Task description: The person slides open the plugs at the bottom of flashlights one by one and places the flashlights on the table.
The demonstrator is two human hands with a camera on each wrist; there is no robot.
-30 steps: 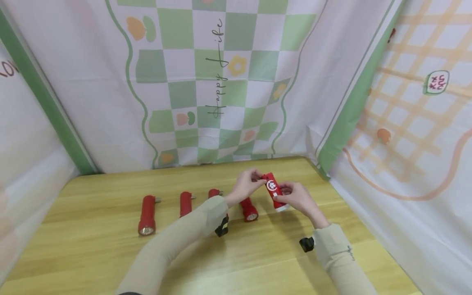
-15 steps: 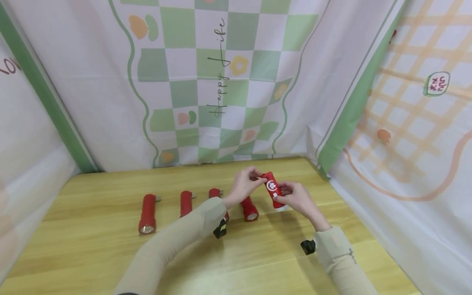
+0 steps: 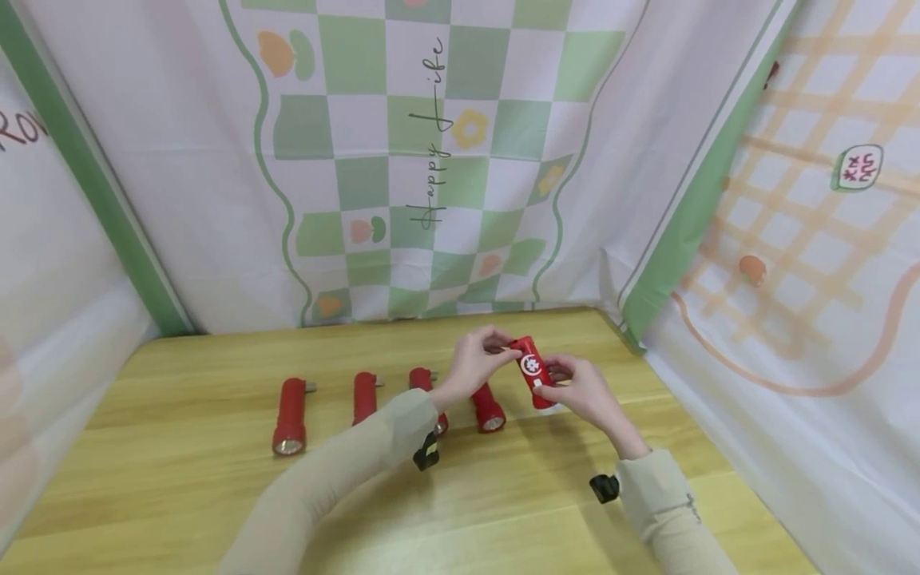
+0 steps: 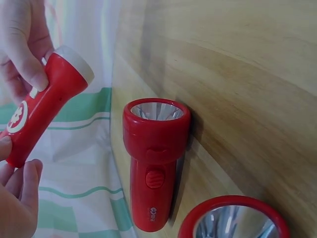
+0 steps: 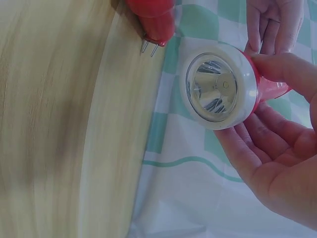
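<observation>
Both my hands hold one red flashlight [image 3: 532,366] above the table's right part, tilted, its white logo and pale switch facing up. My left hand [image 3: 474,363] pinches its tail end between thumb and fingers. Near its white-rimmed head, my right hand [image 3: 585,391] grips the body, the thumb by the switch. The right wrist view shows the clear lens [image 5: 210,89] and bulb from the front. Closest to the left hand on the table lies another red flashlight [image 3: 489,409], partly covered by that hand.
More red flashlights lie in a row to the left: one [image 3: 291,415] in full view, another [image 3: 365,393] and a third [image 3: 420,378] partly behind the left sleeve. Metal prongs [image 5: 150,47] stick out of one tail. Printed curtains [image 3: 402,263] enclose the wooden table [image 3: 503,511].
The head view has shifted slightly. Both hands keep the same hold on the flashlight, with hardly any movement.
</observation>
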